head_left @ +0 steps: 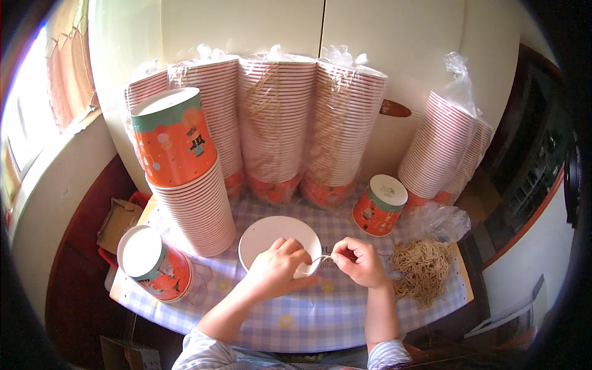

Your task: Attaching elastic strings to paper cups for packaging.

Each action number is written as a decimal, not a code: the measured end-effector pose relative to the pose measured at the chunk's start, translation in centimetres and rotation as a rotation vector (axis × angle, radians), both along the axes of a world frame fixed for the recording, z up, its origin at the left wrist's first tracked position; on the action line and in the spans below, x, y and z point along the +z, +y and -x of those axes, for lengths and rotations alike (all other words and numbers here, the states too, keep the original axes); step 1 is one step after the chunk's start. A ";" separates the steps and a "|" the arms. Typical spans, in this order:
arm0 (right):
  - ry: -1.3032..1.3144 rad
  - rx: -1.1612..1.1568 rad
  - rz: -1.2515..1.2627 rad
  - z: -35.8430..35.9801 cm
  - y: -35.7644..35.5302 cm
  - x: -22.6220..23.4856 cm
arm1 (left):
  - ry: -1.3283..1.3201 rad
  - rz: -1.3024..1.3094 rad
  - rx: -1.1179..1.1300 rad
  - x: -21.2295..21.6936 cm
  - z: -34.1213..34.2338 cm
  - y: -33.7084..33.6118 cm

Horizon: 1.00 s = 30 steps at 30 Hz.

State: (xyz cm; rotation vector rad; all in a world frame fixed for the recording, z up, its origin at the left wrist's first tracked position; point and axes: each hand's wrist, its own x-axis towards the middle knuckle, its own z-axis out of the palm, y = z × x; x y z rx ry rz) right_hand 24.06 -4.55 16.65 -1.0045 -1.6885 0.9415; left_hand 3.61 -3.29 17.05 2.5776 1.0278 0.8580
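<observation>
A short length of string (322,258) runs nearly level, left to right, between the two hands above the checked tabletop (308,314). The left hand (277,268) pinches one end with curled fingers, resting over the near edge of a white cup (271,237) that stands upside down, its flat bottom facing up. The right hand (359,262) is closed, pinching the other end. A loose pile of string (422,265) lies just right of that hand. Bagged stacks of cups (277,123) lean against the wall behind.
</observation>
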 end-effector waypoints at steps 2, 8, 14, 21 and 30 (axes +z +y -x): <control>0.040 -0.003 0.007 -0.2 -0.1 0.1 | 0.167 -0.011 -0.046 -0.4 0.6 -0.3; 0.056 -0.019 -0.001 -0.1 -0.7 0.9 | 0.270 -0.022 -0.019 -1.1 0.2 0.1; -0.033 0.003 0.003 0.4 -0.8 0.9 | 0.194 -0.193 0.144 -2.3 0.8 2.2; -0.336 0.009 -0.166 1.3 -0.5 0.4 | -0.013 -0.331 0.341 -4.0 0.1 4.8; -0.405 -0.035 -0.067 2.4 0.5 -5.2 | -0.705 0.438 0.119 -8.7 0.8 1.8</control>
